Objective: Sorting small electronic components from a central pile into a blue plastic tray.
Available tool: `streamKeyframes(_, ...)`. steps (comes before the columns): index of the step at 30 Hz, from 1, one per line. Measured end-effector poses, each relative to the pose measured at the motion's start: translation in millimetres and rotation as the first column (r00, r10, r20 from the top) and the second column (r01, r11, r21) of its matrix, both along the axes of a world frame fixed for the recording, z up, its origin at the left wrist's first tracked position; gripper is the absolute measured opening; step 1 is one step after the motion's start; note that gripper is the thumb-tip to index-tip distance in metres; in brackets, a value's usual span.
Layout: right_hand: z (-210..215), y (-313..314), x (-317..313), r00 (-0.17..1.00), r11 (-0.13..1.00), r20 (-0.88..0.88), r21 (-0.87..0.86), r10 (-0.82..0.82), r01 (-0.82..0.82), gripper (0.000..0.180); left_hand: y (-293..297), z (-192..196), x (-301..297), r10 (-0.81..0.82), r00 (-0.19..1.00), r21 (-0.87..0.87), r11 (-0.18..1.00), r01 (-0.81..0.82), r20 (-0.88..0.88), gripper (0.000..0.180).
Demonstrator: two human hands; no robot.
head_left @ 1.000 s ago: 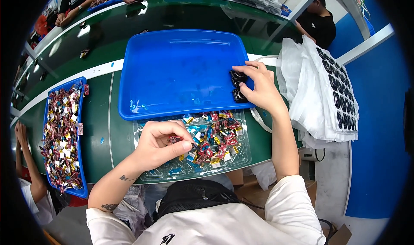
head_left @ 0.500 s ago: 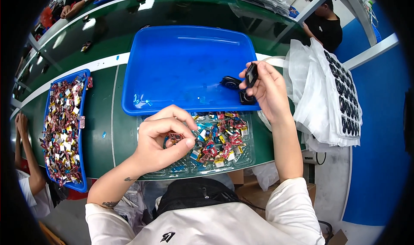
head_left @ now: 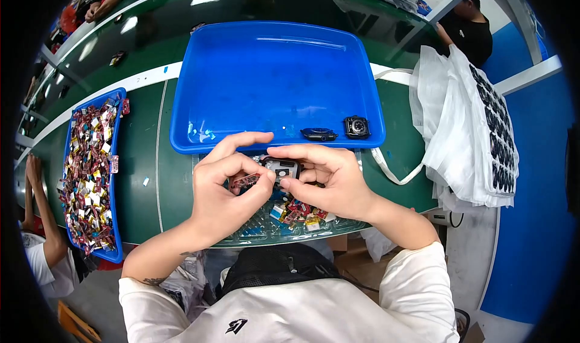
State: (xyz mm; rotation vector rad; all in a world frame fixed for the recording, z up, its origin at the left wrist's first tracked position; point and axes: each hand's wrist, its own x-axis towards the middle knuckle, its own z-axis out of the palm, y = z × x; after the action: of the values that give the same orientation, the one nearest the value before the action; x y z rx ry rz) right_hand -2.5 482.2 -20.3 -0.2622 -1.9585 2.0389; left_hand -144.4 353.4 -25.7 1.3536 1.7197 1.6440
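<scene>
Both my hands meet in front of the large blue tray (head_left: 278, 59). My right hand (head_left: 332, 177) grips a small black plastic casing (head_left: 283, 169), with its pale inside turned up. Pinched in my left hand (head_left: 226, 192) is a small red circuit board (head_left: 246, 180), close against the casing; whether they touch is hard to tell. Beneath my hands lies a clear plastic tray (head_left: 266, 237) with a heap of small red boards and yellow-and-silver parts (head_left: 296, 213). Near the blue tray's front right corner rest a flat black casing (head_left: 318, 134) and a black camera-like casing (head_left: 356, 127).
To the left stands a blue bin (head_left: 118, 222) piled with red boards. At right are stacked white sheets (head_left: 447, 113) holding black parts. A white strap (head_left: 393, 174) hangs beside the tray. Co-workers sit across the green bench (head_left: 139, 186) and at its left end.
My right hand has come left and down from over the blue tray, bringing the black casing to my left hand. The view has shifted slightly.
</scene>
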Motion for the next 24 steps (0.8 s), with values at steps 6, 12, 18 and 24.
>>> streamKeyframes(6, -1.8, -2.6, 0.7, 1.000, 1.000, 0.009, 0.030, 0.004, -0.004, 0.037, 2.5, 0.0, 0.4, 0.003, 1.000, -0.025, 1.000, -0.003, 0.021, 0.002)
streamKeyframes(12, -4.1, -4.4, 1.2, 0.999, 0.995, 0.038, 0.096, 0.000, -0.004, 0.036, 0.2, 1.2, 0.5, 0.012, 1.000, -0.080, 0.997, -0.014, -0.024, 0.005)
streamKeyframes(18, -5.1, -5.7, 0.8, 1.000, 0.991, -0.012, 0.132, 0.000, 0.002, 0.035, -0.3, -0.1, 0.6, 0.003, 1.000, -0.063, 0.998, -0.004, -0.024, 0.005)
streamKeyframes(24, -5.8, -5.0, 0.2, 0.999, 0.989, -0.037, 0.148, -0.006, 0.011, 0.035, 2.1, -2.1, -1.1, -0.004, 0.998, -0.037, 0.999, 0.001, -0.065, 0.003)
